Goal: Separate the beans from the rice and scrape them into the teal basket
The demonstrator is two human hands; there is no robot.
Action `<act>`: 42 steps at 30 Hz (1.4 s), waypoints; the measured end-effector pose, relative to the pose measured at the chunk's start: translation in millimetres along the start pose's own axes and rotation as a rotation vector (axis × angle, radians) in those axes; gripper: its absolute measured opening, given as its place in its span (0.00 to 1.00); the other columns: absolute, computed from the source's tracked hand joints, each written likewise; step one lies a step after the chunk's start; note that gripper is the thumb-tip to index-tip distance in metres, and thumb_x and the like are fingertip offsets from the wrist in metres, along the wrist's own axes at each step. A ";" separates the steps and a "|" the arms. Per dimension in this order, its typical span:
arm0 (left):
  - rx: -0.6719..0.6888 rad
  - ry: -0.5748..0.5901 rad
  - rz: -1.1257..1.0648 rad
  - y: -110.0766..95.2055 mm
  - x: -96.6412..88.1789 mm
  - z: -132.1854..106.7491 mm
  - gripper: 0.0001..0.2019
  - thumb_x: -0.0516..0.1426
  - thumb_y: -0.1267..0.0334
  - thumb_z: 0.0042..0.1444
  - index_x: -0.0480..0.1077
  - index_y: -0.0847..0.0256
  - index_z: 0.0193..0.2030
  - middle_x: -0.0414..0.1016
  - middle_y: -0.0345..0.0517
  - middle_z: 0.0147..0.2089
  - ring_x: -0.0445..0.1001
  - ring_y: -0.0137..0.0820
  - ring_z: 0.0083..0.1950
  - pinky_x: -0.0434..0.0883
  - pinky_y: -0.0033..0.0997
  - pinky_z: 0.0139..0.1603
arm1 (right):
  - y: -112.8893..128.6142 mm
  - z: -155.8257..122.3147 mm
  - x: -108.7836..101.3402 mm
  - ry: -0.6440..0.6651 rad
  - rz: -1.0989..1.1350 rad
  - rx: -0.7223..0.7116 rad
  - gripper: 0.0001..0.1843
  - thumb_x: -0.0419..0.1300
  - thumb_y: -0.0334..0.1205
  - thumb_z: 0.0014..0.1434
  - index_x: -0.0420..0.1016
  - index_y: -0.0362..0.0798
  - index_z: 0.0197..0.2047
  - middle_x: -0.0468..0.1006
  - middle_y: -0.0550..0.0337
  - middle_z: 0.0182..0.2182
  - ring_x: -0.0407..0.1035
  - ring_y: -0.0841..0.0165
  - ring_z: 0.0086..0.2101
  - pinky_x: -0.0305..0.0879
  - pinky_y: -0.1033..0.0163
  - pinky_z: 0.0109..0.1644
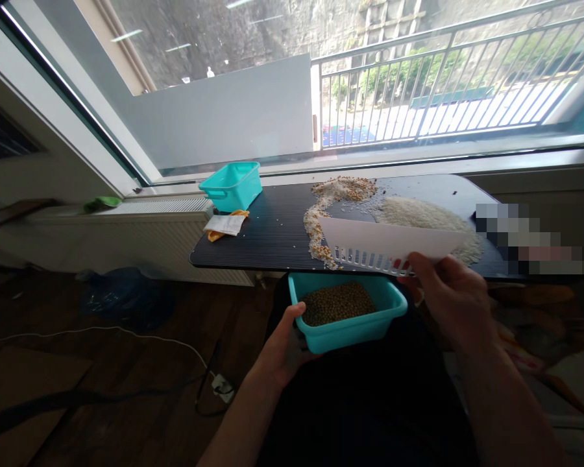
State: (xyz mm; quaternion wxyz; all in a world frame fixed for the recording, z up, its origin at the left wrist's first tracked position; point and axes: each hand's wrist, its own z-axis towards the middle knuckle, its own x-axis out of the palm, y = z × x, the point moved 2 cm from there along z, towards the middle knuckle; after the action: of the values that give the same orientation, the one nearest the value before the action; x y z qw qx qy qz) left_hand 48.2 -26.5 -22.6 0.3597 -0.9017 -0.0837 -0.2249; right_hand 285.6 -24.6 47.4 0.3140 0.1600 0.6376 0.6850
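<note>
On top of the radiator (160, 207) at far left lies a green cloth (102, 204), with a clear blue bottle (126, 298) on the floor below. Next comes the table (277, 243): a teal rear box (233, 191) stands at its back left corner, and just in front a white paper (226, 225) lies over a yellow cloth (215, 236).

Below the table's front edge, the left hand (285, 353) is clamped on the left end of a teal near box (353, 334), thumb at the rim; round brownish beans (340, 301) cover its bottom. Above it on the table, a curving band of mixed grains (314, 224) runs from the back to the front edge. Over that edge is a white slotted sheet (389, 240), slots downward, its left end by the band; whether it touches the tabletop I cannot tell. Behind its right part spreads a pile of pale grains (418, 214). The right hand (455, 295) is closed on the sheet's lower right.

The step in hand looks to be working the sheet along the band's front end. From here, the move calls for a low slotted edge and a level near box tucked under the table.
</note>
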 end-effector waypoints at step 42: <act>0.010 0.014 0.019 0.0 0.9 1.0 0.27 0.52 0.47 0.56 0.63 0.58 0.59 0.75 0.54 0.51 0.75 0.40 0.44 0.70 0.39 0.45 | -1.5 -4.1 14.3 0.099 0.019 -0.045 0.13 0.65 0.52 0.48 0.75 0.51 0.27 0.79 0.63 0.21 0.73 0.67 0.22 0.69 0.63 0.25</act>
State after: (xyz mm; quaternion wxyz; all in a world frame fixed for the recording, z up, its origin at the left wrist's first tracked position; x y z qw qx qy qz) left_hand 49.3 -25.8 -22.8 0.3667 -0.8992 -0.0735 -0.2272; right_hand 272.7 -18.7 42.8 0.2790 0.1248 0.6351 0.7094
